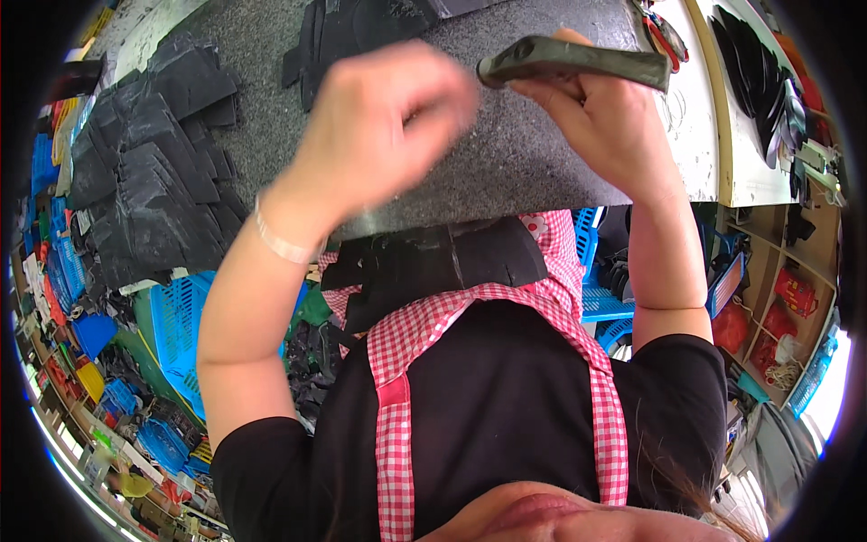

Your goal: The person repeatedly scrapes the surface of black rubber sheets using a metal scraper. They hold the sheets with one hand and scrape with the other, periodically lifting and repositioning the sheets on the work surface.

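My right hand (623, 126) is closed around a dark, worn hammer (578, 60), raised over the right part of the grey speckled stone slab (533, 167). The hammer's rounded end points left, toward my other hand. Motion smears my left hand (388, 117), which hovers over the slab with its fingers curled; whether anything is in them cannot be made out. Thin black sheet pieces (452, 266) lie across my lap, below the slab's near edge. Another pile of black pieces (352, 27) rests on the slab beyond my left hand.
Overlapping stacks of black pieces (163, 185) cover the left side of the slab. Red-handled pliers (664, 41) lie at the far right, near a wooden strip (713, 99). Blue plastic baskets (176, 330) stand low at left. Shelves (786, 289) hold red bags at right.
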`<state>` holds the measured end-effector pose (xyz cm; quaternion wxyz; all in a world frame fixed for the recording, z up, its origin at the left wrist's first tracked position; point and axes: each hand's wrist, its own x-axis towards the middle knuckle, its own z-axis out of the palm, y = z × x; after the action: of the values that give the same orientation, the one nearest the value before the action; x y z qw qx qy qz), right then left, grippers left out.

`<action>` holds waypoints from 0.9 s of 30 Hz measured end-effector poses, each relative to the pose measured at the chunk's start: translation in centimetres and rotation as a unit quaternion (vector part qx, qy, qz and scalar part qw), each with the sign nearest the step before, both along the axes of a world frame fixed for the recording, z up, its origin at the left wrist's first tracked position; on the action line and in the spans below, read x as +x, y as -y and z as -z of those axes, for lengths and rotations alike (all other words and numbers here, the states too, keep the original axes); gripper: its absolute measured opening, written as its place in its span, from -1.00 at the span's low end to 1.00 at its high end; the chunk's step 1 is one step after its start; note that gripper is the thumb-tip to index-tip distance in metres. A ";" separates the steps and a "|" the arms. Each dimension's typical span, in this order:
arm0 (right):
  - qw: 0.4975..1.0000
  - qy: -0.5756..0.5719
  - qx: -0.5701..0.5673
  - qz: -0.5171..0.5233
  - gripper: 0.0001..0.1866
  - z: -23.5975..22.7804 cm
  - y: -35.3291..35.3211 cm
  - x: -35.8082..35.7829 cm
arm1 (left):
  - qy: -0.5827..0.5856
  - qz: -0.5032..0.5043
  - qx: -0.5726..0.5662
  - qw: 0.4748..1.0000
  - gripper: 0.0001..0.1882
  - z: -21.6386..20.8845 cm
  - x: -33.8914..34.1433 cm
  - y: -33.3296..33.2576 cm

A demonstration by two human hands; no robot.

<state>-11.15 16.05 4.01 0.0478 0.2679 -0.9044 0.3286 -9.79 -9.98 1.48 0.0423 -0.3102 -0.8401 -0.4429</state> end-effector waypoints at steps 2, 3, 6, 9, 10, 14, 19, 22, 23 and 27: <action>0.999 -0.045 0.013 -0.007 -0.76 0.4 -0.2 -1.6 | -0.255 -0.136 -0.141 0.947 -0.71 1.7 -5.3 0.0; 1.000 -0.016 0.017 0.004 -0.76 -0.2 0.2 -1.9 | -0.220 -0.110 -0.169 0.955 -0.69 2.3 -6.9 0.4; 0.998 0.059 0.010 0.035 -0.77 -1.9 1.2 -3.0 | -0.144 -0.083 -0.142 0.976 -0.68 3.7 -9.8 0.5; 0.999 0.029 -0.022 0.026 -0.76 -0.1 1.1 -5.7 | -0.037 -0.144 -0.014 0.989 -0.82 3.8 -10.1 -0.1; 0.999 -0.036 -0.011 0.010 -0.77 0.0 1.8 -6.4 | 0.058 -0.152 0.072 0.984 -0.85 4.3 -10.9 0.2; 0.993 -0.015 0.119 0.023 -0.72 2.9 4.1 -10.9 | 0.195 -0.177 0.400 0.878 -0.78 2.6 -12.9 2.6; 0.992 -0.002 0.126 -0.016 -0.62 3.5 4.3 -12.1 | -0.132 -0.259 0.194 0.937 -0.73 -6.3 -4.0 4.7; 0.994 -0.011 0.106 0.008 -0.63 3.5 1.7 -11.6 | -0.076 -0.002 -0.053 0.996 -0.70 -3.8 2.2 -0.9; 0.989 0.017 0.137 0.055 -0.65 2.4 1.7 -10.7 | 0.025 0.036 -0.081 0.996 -0.61 -1.3 5.4 -2.0; 0.997 0.021 0.071 0.027 -0.77 -1.2 -0.8 -4.2 | 0.065 0.054 -0.069 0.994 -0.52 0.6 6.3 -2.0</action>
<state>-15.38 16.86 5.17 0.0184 0.2390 -0.9331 0.2681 -3.47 -7.93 0.84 -0.0583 -0.3276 -0.8518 -0.4046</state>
